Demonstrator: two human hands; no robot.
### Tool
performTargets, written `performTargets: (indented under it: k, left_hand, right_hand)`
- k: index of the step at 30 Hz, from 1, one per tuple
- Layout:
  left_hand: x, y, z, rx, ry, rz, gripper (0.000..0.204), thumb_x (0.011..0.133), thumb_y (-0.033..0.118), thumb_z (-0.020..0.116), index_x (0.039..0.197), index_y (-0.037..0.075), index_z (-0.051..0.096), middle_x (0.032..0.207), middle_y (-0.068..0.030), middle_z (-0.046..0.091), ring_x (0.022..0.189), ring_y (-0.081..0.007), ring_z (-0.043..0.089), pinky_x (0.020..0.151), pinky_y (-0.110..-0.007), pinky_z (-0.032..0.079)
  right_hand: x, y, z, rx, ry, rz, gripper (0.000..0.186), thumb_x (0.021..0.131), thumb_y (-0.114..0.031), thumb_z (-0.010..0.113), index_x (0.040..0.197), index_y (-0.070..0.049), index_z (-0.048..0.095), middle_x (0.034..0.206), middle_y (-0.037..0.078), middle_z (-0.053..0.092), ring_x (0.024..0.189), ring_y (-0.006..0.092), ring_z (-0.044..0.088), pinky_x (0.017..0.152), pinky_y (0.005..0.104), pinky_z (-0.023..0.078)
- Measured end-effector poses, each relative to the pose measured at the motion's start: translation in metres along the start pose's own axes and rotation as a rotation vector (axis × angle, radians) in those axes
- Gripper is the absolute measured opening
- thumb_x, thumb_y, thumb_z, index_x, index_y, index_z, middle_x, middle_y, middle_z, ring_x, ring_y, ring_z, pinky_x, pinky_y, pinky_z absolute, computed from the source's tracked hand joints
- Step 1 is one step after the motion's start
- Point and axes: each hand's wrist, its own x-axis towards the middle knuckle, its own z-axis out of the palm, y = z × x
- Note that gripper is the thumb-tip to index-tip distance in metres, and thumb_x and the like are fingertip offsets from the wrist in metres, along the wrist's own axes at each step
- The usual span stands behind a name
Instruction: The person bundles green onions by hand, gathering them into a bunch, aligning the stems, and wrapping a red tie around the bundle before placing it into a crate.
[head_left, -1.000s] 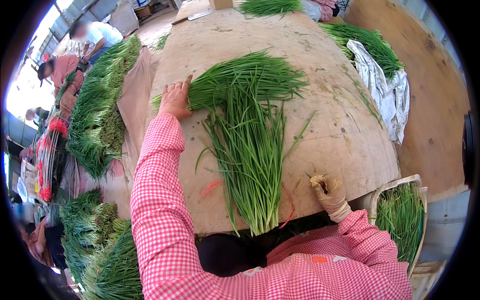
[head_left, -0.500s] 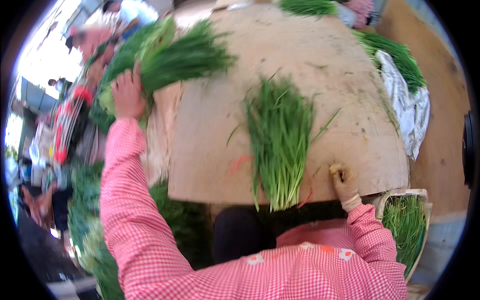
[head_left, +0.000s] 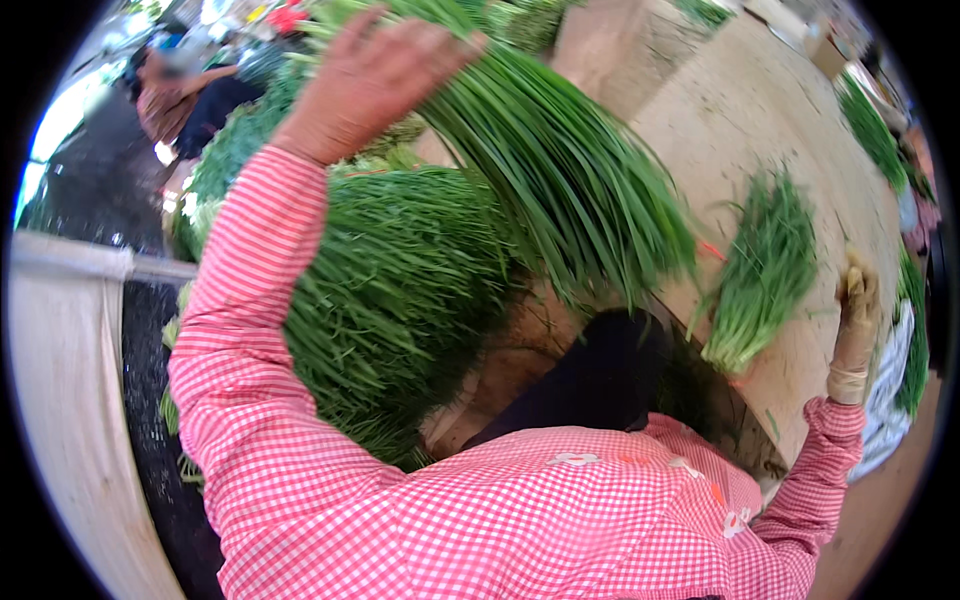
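My bare left hand (head_left: 385,75) is raised at the top, closed round the pale end of a long bunch of green leafy stalks (head_left: 560,170), whose leaves hang down to the right. Below it lies a large pile of similar greens (head_left: 390,260). A looser bunch (head_left: 760,270) rests on the plywood board (head_left: 680,120) to the right, near some red string (head_left: 712,250). My gloved right hand (head_left: 855,310) is at the board's right side with fingers curled; whether it holds anything I cannot make out.
A seated person (head_left: 165,100) is at the upper left beside more greens. A pale sheet (head_left: 65,380) on a bar stands at the left over a dark wet floor. A whitish cloth (head_left: 880,400) and further greens (head_left: 865,130) line the right edge.
My left hand has lifted the crosswise bunch off the board and swung it leftward over the piles. The view has turned left, shifting the board rightward; the other bunch stays on it.
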Motion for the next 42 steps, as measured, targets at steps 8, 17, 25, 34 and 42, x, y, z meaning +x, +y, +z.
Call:
performTargets:
  k: [8, 17, 25, 34, 42]
  left_hand:
    - [-0.045, 0.053, -0.032, -0.242, 0.161, -0.053, 0.065, 0.07, 0.01, 0.061, 0.129, 0.024, 0.042, 0.119, 0.0022, 0.046, 0.114, -0.0143, 0.044, 0.104, -0.041, 0.028]
    - [-0.171, 0.205, -0.088, -1.225, 0.26, -1.582, 0.085, 0.068, 0.002, 0.061, 0.141, 0.008, 0.017, 0.139, -0.0189, 0.027, 0.13, -0.0327, 0.025, 0.107, -0.041, 0.021]
    - [-0.117, 0.222, -0.107, -1.815, 0.653, -2.05, 0.09, 0.075, 0.016, 0.07, 0.141, 0.008, 0.01, 0.129, -0.0108, 0.039, 0.118, -0.0201, 0.04, 0.1, -0.035, 0.031]
    - [-0.242, 0.059, -0.172, -1.239, 0.414, -2.127, 0.062, 0.074, 0.011, 0.065, 0.128, 0.005, 0.035, 0.11, -0.0116, 0.056, 0.097, -0.0237, 0.055, 0.085, -0.038, 0.046]
    - [-0.395, 0.033, -0.048, -0.164, -0.437, -1.976, 0.08, 0.063, 0.034, 0.069, 0.128, 0.003, 0.034, 0.118, -0.0272, 0.049, 0.105, -0.0402, 0.05, 0.09, -0.045, 0.04]
  right_hand:
    - [-0.035, -0.083, 0.259, 0.266, -1.003, 0.246, 0.069, 0.066, -0.013, 0.074, 0.127, -0.004, 0.042, 0.108, 0.003, 0.056, 0.098, 0.0167, 0.052, 0.086, 0.0309, 0.042]
    - [-0.102, -0.037, 0.299, 0.566, -1.14, 0.491, 0.055, 0.07, -0.01, 0.073, 0.119, -0.004, 0.049, 0.107, 0.001, 0.059, 0.094, 0.0109, 0.055, 0.082, 0.0271, 0.045]
    - [-0.111, -0.086, 0.342, 0.279, -1.17, 0.048, 0.075, 0.071, -0.023, 0.076, 0.13, -0.001, 0.036, 0.115, 0.011, 0.055, 0.104, 0.0186, 0.054, 0.09, 0.0308, 0.042]
    - [-0.106, -0.076, 0.318, 0.363, -1.381, 0.101, 0.074, 0.078, -0.019, 0.069, 0.138, -0.007, 0.027, 0.128, 0.011, 0.042, 0.102, 0.0165, 0.05, 0.083, 0.0285, 0.044]
    - [-0.123, -0.018, 0.267, 0.348, -1.202, 0.287, 0.05, 0.084, -0.005, 0.059, 0.13, -0.003, 0.04, 0.09, 0.004, 0.057, 0.084, 0.0103, 0.055, 0.077, 0.0246, 0.046]
